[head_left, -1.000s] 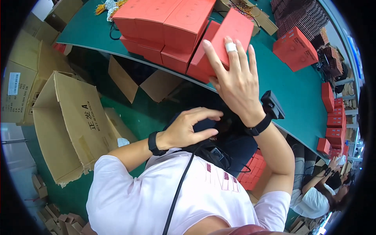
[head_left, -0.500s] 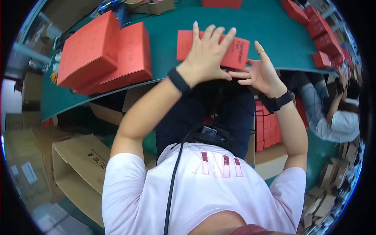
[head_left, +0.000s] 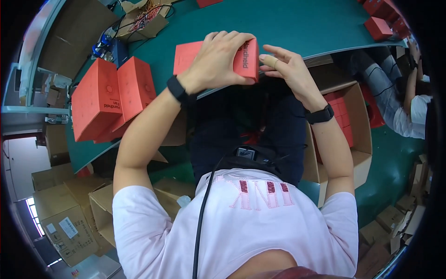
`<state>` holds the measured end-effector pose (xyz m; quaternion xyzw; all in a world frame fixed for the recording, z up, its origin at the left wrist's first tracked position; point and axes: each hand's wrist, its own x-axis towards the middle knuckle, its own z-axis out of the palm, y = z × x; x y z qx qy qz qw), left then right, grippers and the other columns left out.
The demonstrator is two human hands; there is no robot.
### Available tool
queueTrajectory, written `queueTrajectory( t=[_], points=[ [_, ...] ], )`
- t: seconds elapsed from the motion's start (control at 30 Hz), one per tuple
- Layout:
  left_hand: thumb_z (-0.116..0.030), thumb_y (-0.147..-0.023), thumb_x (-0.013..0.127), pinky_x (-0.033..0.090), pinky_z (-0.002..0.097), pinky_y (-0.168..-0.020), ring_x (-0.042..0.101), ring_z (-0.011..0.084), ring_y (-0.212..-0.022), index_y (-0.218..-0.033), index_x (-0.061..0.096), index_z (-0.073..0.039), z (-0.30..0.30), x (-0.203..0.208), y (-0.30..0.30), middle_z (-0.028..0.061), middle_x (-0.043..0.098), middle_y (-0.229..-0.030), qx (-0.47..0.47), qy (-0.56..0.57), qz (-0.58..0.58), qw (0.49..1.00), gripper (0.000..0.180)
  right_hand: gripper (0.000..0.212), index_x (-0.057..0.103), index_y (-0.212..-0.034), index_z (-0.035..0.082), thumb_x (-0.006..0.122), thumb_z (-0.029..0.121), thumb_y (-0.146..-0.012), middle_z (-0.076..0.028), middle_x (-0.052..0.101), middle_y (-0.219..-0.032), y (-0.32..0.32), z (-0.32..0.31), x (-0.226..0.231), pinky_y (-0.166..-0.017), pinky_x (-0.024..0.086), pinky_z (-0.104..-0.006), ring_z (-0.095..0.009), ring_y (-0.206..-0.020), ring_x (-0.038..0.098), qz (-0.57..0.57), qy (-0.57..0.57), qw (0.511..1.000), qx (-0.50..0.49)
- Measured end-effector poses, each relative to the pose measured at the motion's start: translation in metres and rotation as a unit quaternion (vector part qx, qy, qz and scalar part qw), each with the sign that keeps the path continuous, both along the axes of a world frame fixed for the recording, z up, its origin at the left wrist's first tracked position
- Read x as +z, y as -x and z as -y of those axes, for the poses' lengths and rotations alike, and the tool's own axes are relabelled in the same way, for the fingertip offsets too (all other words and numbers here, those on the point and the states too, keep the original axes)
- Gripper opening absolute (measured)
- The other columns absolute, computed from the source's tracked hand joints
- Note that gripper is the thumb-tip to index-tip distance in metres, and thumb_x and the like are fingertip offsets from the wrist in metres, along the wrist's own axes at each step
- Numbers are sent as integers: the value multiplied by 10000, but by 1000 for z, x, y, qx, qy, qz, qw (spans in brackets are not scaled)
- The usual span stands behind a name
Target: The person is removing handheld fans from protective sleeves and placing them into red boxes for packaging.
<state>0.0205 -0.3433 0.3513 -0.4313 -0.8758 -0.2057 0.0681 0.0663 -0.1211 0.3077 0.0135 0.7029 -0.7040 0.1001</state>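
Two hands reach forward, one dark band on each wrist. The left hand [head_left: 218, 59] is clamped on one red box [head_left: 251, 60], fingers over its top, thumb along its near side; the box sits under that palm at the near edge of the bench [head_left: 288, 28]. The right hand [head_left: 297, 76], fingers apart, is just beside the box's right end. One open carton [head_left: 361, 162] of smaller-looking red blocks stands below the right forearm. Farther left, at least two red boxes [head_left: 96, 102] stand together; beyond them, one cardboard tray [head_left: 155, 30] holds wires.
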Motion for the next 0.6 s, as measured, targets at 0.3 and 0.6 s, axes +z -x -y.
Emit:
queueTrajectory(
  t=[0.3,0.6],
  points=[
    [-301,-620,905,396,449,-1000,565,306,-1091,-1316,561,-97,14,11,-29,90,618,-1181,14,-43,-62,997,802,725,465,-1489,-43,769,232,-891,-153,648,-1285,-14,18,40,-920,550,-281,-176,-1098,669,-19,-33,993,107],
    [-211,-636,882,423,445,-994,569,317,-1099,-1314,527,-69,22,17,-26,124,611,-1178,-41,-5,-83,996,778,497,560,-1360,-22,656,89,-885,-116,668,-1119,-15,18,19,-890,525,-286,-150,-1010,649,-85,-35,993,68]
  ],
)
